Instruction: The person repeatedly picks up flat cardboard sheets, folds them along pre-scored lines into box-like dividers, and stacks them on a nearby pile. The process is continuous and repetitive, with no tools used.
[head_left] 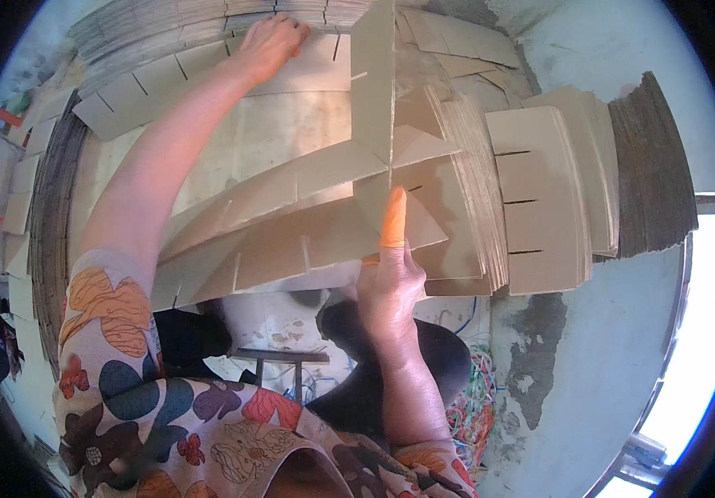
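My left hand (273, 46) reaches to the far side, its fingers bent over the upper edge of a slotted cardboard strip (154, 87) in front of a stack. In the middle, my right hand (392, 278) grips a partly interlocked cardboard divider (291, 228) from its near side. An orange finger cot (394, 217) on one finger presses against the cardboard. Two long strips of the divider run leftward, and a cross panel (372, 91) stands upright through them. My right hand's other fingers are partly hidden behind the cardboard.
Stacked slotted sheets (531, 199) stand at the right, beside darker corrugated pieces (652, 166). More strips (208, 25) are stacked along the far edge, and another stack (57, 207) lines the left. Below are a metal stool frame (283, 357) and tangled coloured straps (473, 407).
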`<state>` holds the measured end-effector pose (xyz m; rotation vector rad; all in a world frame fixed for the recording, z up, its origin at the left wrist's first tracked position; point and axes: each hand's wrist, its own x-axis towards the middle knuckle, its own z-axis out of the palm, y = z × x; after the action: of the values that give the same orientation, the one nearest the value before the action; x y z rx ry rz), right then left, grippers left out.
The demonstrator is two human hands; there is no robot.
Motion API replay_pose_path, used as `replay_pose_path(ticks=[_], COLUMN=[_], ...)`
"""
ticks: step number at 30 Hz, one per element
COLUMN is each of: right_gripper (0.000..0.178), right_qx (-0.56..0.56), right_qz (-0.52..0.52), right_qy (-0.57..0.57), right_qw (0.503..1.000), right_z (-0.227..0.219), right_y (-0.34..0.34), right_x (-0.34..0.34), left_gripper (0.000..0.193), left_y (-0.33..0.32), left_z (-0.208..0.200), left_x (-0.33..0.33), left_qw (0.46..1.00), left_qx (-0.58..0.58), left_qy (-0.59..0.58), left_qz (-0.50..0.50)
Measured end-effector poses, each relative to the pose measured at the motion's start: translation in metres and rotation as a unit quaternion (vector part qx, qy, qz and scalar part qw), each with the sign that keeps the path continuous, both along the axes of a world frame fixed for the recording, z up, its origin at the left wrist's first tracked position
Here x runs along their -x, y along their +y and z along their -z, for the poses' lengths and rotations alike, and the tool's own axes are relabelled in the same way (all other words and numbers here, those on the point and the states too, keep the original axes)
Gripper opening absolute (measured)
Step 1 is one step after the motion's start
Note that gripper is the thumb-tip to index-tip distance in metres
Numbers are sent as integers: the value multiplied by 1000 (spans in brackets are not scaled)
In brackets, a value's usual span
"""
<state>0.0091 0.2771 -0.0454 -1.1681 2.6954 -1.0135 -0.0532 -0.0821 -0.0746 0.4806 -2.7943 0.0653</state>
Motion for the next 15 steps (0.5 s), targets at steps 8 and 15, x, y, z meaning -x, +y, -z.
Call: replay_pose_path(ticks=[8,15], right_gripper=[88,82], right_qx=[1,47], right_qz=[-17,11], right_qy=[8,43], right_qw=[1000,998], right_z=[-5,-9], right_y=[3,4], right_x=[-4,-9], left_gripper=[9,12], left_y=[18,44], left_z=[-8,-22], left_x=[-32,-46], left_qw=[986,983], left_qx=[-14,-48], left_qy=[75,77], left_qz=[150,162])
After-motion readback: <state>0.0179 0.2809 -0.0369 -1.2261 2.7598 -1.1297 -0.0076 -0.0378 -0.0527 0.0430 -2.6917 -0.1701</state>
